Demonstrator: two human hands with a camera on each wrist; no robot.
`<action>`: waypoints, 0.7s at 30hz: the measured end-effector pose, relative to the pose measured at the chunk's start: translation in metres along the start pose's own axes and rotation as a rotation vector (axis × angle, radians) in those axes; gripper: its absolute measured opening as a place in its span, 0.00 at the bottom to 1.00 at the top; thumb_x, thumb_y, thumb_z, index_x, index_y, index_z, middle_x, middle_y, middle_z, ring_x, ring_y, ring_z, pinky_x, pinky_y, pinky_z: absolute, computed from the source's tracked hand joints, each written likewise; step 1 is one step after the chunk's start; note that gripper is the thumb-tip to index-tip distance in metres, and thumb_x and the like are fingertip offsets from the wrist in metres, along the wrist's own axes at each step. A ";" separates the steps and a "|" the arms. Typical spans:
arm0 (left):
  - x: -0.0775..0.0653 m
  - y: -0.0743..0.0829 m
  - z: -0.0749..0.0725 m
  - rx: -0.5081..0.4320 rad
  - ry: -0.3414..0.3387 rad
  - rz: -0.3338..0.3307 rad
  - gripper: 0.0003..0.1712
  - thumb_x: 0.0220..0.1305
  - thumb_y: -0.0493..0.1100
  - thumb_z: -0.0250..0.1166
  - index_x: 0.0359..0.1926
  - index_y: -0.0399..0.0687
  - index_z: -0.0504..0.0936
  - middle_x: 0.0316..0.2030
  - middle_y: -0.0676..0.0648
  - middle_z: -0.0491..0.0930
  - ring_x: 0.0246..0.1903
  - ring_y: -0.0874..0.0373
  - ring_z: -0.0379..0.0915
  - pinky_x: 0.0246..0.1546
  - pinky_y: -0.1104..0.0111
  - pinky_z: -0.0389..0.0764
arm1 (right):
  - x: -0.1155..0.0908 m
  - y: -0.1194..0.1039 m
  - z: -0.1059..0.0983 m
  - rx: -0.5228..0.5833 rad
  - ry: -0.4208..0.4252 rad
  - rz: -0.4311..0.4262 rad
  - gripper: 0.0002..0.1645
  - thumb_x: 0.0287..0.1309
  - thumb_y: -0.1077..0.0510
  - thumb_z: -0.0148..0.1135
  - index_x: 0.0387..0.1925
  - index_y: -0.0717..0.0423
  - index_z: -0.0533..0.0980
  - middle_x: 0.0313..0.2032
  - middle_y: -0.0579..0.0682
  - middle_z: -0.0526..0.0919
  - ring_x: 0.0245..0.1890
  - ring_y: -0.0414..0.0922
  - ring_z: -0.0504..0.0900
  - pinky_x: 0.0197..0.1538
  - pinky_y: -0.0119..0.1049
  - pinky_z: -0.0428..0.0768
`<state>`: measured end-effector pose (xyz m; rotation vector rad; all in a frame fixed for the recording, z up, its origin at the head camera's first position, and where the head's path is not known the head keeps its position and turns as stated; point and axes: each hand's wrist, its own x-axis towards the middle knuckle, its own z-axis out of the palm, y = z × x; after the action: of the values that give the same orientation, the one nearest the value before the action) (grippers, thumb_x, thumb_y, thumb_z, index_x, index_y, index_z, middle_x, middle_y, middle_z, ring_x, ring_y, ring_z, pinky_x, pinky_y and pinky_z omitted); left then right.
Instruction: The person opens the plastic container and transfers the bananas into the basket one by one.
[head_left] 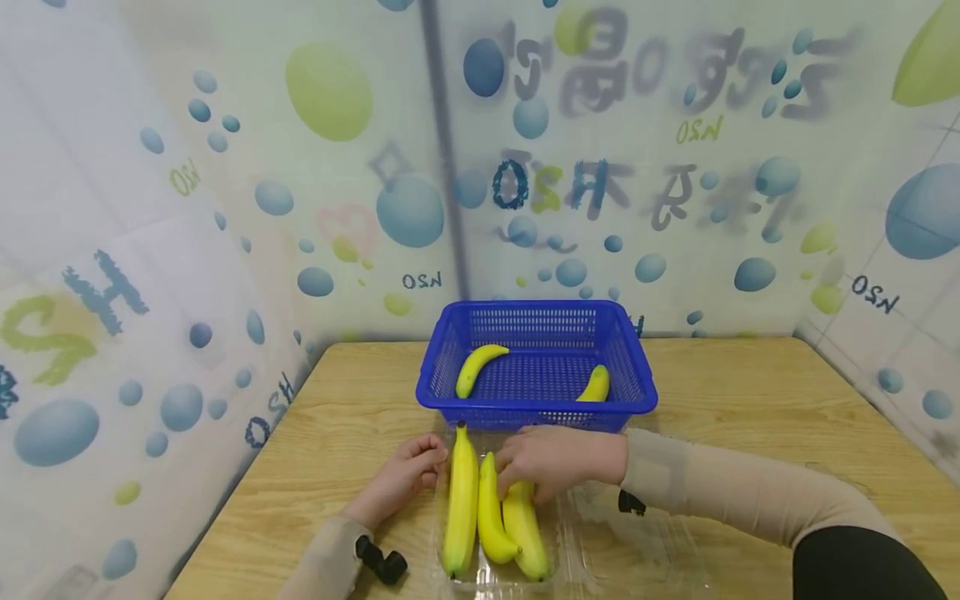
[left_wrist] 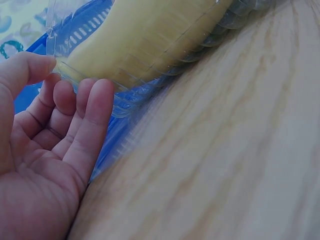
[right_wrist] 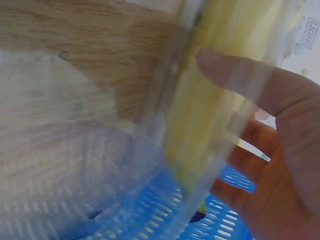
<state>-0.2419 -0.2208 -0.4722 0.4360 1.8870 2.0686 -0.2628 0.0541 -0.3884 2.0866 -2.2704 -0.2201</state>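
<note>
Clear plastic tray (head_left: 553,537) pinched at its rim by left hand (head_left: 402,475), right hand (head_left: 553,460) gripping the rightmost banana (head_left: 527,537) of three inside: placing step, seemingly; next calls for settling, then releasing it.

Bananas (head_left: 462,508) yellow (one stem tip (head_left: 461,425) dark). Basket (head_left: 536,407) blue. Table (head_left: 367,392) tan, wood-grained. Wall (head_left: 480,117) pale, blue-and-green spotted.

A pale back wall (head_left: 645,225), left wall (head_left: 172,350) and right wall (head_left: 915,333) surround a light wood-grained table (head_left: 360,387), all printed with blue and green ovals (head_left: 328,92) and mirror-reversed lettering (head_left: 546,187) except the tabletop. Blurred grey characters (head_left: 596,71) and a dark vertical band (head_left: 441,125) mark the back wall, under soft, diffuse light.
</note>
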 end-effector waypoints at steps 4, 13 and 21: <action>0.000 0.000 0.000 0.000 0.004 0.000 0.04 0.70 0.37 0.54 0.35 0.46 0.71 0.28 0.52 0.71 0.27 0.63 0.69 0.30 0.72 0.75 | 0.000 0.000 0.001 0.000 0.001 -0.003 0.25 0.44 0.56 0.75 0.47 0.37 0.80 0.47 0.39 0.79 0.45 0.37 0.75 0.48 0.32 0.74; -0.001 0.001 0.000 0.001 0.008 -0.009 0.04 0.71 0.38 0.54 0.36 0.46 0.71 0.29 0.51 0.70 0.28 0.62 0.69 0.30 0.72 0.74 | 0.002 -0.003 0.000 -0.072 0.000 -0.022 0.24 0.41 0.54 0.76 0.44 0.35 0.79 0.42 0.37 0.78 0.43 0.36 0.75 0.45 0.35 0.72; -0.001 0.002 0.000 0.014 0.010 -0.013 0.04 0.71 0.38 0.55 0.36 0.44 0.71 0.30 0.50 0.70 0.29 0.61 0.69 0.31 0.72 0.74 | 0.003 -0.004 -0.001 -0.143 -0.016 -0.047 0.24 0.40 0.47 0.77 0.44 0.33 0.79 0.40 0.35 0.78 0.41 0.36 0.74 0.38 0.32 0.65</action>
<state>-0.2410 -0.2209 -0.4699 0.4163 1.9052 2.0540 -0.2593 0.0512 -0.3884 2.0749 -2.1455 -0.3910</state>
